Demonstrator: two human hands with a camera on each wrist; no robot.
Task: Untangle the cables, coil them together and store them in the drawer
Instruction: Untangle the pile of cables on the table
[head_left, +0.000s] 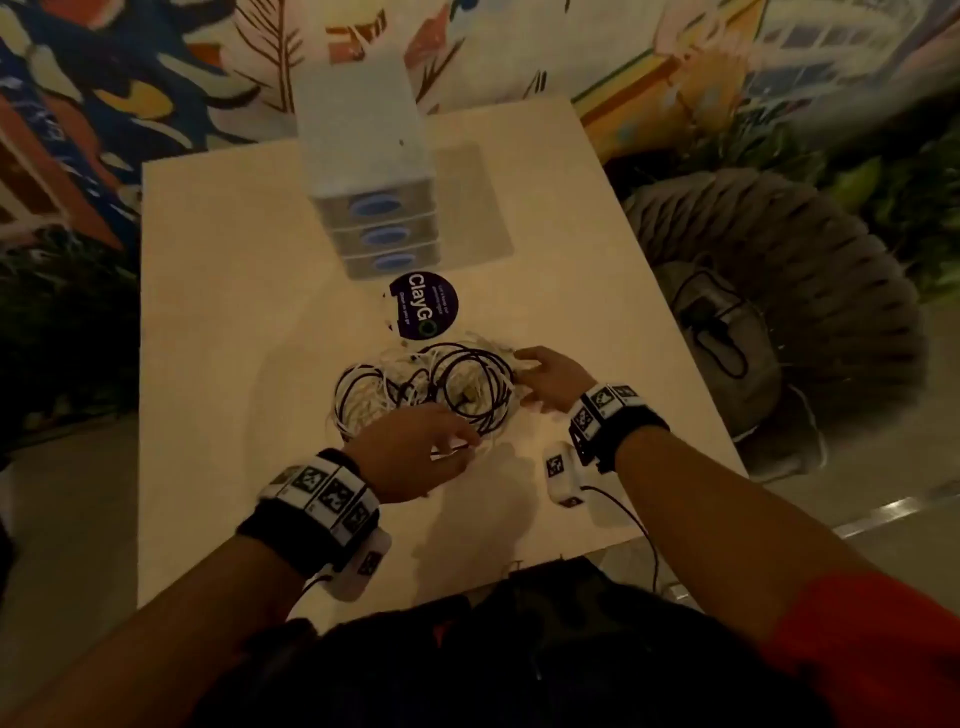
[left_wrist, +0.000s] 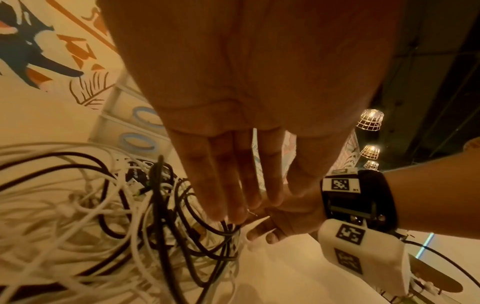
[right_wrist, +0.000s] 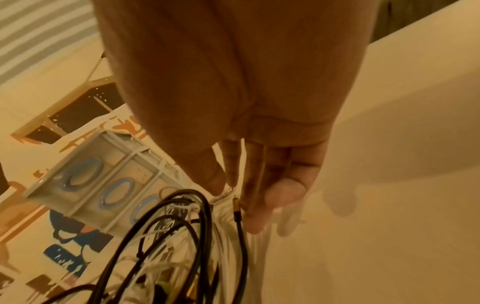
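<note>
Cables (head_left: 426, 387), black and white, lie knotted mid-bench (head_left: 218, 312) short of the closed drawers (head_left: 382, 234), left hand (head_left: 410, 452) reaching in with fingers straight and together, right hand (head_left: 550, 379) with relaxed fingers touching the far edge, apparently hunting loose ends.

wrists: black straps (head_left: 631, 426), checkered marker tags | white camera pods, black cables | sleeve: red (head_left: 872, 639)

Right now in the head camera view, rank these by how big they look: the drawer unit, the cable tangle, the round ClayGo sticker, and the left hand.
1. drawer unit
2. cable tangle
3. left hand, nearer the camera, so its rank against the tangle is unsure
4. ClayGo sticker
</note>
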